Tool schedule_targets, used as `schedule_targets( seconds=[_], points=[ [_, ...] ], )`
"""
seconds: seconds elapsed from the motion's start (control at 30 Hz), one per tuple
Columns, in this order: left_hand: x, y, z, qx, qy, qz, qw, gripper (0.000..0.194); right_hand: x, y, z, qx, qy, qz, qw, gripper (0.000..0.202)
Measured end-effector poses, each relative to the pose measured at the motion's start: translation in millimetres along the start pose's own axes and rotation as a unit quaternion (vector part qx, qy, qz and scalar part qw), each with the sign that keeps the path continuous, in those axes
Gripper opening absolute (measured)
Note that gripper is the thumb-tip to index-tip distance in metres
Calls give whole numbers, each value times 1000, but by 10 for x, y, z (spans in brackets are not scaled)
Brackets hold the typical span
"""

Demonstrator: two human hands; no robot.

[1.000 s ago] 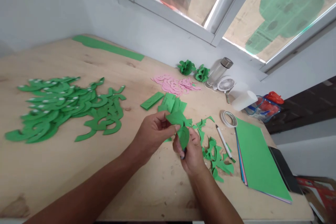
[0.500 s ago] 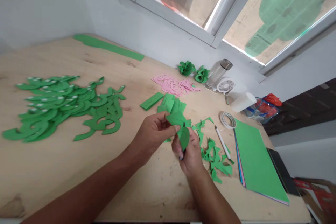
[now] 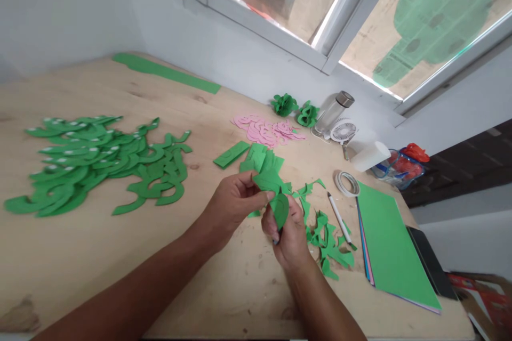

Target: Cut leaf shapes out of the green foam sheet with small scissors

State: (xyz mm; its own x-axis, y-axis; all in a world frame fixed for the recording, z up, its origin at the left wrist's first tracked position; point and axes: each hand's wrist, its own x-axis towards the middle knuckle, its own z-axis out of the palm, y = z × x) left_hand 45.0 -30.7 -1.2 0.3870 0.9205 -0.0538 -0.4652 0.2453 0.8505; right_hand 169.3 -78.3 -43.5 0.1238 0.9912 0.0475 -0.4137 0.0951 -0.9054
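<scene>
My left hand pinches a piece of green paper between thumb and fingers, above the table. A rounded flap of this paper, with a drawn curve on it, hangs down in front of my right hand. The right hand is closed right beside the paper. A small dark bit shows below its fingers, but the paper and fingers hide what it grips. Just behind the hands lie green paper pieces and a green strip with a drawn outline. Green offcuts are scattered to the right of my right hand.
Curved green cutouts are heaped at left, pink cutouts at the back. Near the wall stand green paper flowers, a bottle and a small fan. To the right lie a pen, tape and stacked sheets.
Almost nothing differs. The fingers of my right hand have shifted slightly beneath the green paper; my left hand keeps its pinch in the same place.
</scene>
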Motion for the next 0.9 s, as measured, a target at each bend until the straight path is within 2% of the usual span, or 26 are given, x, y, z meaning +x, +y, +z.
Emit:
schedule_targets(
  seconds=[0.63, 0.9],
  points=[
    [18, -18, -22, 13, -4, -4, 1000, 19, 10, 9, 9, 0, 15, 3, 1000, 42],
    [15, 13, -18, 26, -4, 0, 1000, 17, 6, 2, 32, -22, 43, 18, 999, 43]
  ],
)
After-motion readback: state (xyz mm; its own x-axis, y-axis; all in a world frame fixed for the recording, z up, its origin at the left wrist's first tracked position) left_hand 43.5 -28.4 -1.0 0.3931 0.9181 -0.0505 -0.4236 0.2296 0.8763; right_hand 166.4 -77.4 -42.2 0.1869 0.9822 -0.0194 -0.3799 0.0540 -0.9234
